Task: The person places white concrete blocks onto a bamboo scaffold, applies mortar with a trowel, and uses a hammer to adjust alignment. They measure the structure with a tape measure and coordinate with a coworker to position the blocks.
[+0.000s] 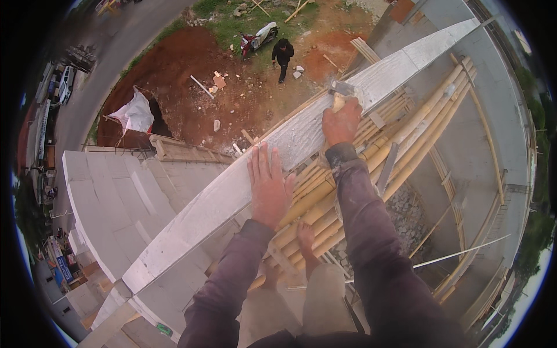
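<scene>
A long, narrow pale-grey block wall top (191, 223), its surface whitish and scored, runs diagonally from lower left to upper right. My left hand (271, 188) lies on its near edge, fingers stretched out and holding nothing. Farther along to the right, my right hand (341, 123) is closed round a short tool (342, 89) with a pale wooden grip and a grey metal part, held against the wall top. My fingers cover much of the tool, so its exact kind cannot be made out.
Bundled bamboo poles (432, 124) form a platform under my bare foot (306, 235). Stone rubble (406, 217) lies below on the right. Far down on reddish soil, a person in dark clothes (282, 58) is near a motorbike (258, 39). A white sheet (134, 113) hangs at left.
</scene>
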Demonstrator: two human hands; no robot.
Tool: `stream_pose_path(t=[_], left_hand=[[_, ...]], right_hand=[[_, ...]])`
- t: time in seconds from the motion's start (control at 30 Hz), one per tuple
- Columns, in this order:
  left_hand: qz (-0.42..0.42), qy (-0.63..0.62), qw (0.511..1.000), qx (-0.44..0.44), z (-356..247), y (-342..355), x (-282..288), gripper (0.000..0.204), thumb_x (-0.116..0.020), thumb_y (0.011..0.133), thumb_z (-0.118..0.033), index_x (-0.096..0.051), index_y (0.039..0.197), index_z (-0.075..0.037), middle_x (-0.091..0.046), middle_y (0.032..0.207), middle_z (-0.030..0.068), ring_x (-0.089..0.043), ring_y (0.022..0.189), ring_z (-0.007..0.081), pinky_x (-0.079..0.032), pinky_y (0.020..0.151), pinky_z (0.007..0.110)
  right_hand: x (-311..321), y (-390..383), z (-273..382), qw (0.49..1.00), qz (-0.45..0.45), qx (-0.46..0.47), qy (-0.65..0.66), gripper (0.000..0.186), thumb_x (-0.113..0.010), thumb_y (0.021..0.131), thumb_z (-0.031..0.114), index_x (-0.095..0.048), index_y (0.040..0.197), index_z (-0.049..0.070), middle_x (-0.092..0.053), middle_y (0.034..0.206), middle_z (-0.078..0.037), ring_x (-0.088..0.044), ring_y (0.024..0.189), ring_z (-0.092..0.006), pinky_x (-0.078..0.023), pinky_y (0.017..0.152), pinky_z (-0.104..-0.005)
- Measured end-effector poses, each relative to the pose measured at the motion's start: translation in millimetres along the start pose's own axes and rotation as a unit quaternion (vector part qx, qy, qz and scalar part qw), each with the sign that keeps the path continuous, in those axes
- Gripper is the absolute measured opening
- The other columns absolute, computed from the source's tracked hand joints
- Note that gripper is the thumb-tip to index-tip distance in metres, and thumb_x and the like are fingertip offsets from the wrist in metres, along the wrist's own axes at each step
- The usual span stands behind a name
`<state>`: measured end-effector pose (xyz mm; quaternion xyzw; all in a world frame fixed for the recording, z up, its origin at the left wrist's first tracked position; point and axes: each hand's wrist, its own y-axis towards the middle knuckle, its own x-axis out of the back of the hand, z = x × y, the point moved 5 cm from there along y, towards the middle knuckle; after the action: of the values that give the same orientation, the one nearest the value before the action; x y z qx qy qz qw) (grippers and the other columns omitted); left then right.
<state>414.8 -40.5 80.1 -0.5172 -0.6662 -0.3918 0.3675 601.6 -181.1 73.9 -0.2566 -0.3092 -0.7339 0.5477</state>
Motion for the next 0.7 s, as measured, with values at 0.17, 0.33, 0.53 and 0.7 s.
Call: stream_pose_path(t=[0.17, 0.33, 0.53, 0.7], left_hand=[[0.136, -0.131, 0.981, 0.040, -8, -143, 7, 0.060, -0.063, 0.087, -0.010, -0.041, 0.141, 0.001, -0.031, 0.150, 0.0273, -0.031, 0.139, 0.0465, -0.031, 0.112, 0.055], [0.255, -0.114, 0.938, 0.203, 36, -269, -19, 0.055, -0.064, 0.086, -0.008, -0.045, 0.137, 0.002, -0.032, 0.149, 0.0272, -0.033, 0.138, 0.0469, -0.035, 0.109, 0.053], [0.278, -0.056, 0.906, 0.314, 95, -355, -48, 0.052, -0.065, 0.085, -0.008, -0.048, 0.133, 0.004, -0.032, 0.148, 0.0271, -0.035, 0.136, 0.0466, -0.038, 0.107, 0.051], [0.299, -0.049, 0.871, 0.387, 133, -402, -65, 0.051, -0.066, 0.082, -0.006, -0.050, 0.129, 0.002, -0.035, 0.144, 0.0272, -0.039, 0.132, 0.0460, -0.040, 0.105, 0.050]], right_hand=[[14, -9, -19, 1.000, 0.013, 0.003, 0.026, 0.046, -0.068, 0.079, 0.018, -0.052, 0.115, -0.007, -0.049, 0.111, -0.027, -0.052, 0.106, -0.0450, -0.044, 0.091, -0.0496], [67, -42, -188, 0.997, -0.004, -0.055, 0.051, 0.029, -0.068, 0.081, 0.020, -0.066, 0.098, -0.003, -0.060, 0.100, -0.021, -0.059, 0.099, -0.0403, -0.046, 0.089, -0.0490], [7, -176, -448, 0.871, 0.337, -0.152, -0.324, 0.036, -0.065, 0.082, 0.036, -0.073, 0.095, 0.003, -0.070, 0.106, -0.022, -0.065, 0.103, -0.0391, -0.049, 0.090, -0.0463], [-41, -247, -536, 0.829, 0.342, -0.272, -0.348, 0.043, -0.067, 0.080, 0.041, -0.074, 0.099, 0.003, -0.070, 0.112, -0.018, -0.063, 0.109, -0.0383, -0.050, 0.094, -0.0458]])
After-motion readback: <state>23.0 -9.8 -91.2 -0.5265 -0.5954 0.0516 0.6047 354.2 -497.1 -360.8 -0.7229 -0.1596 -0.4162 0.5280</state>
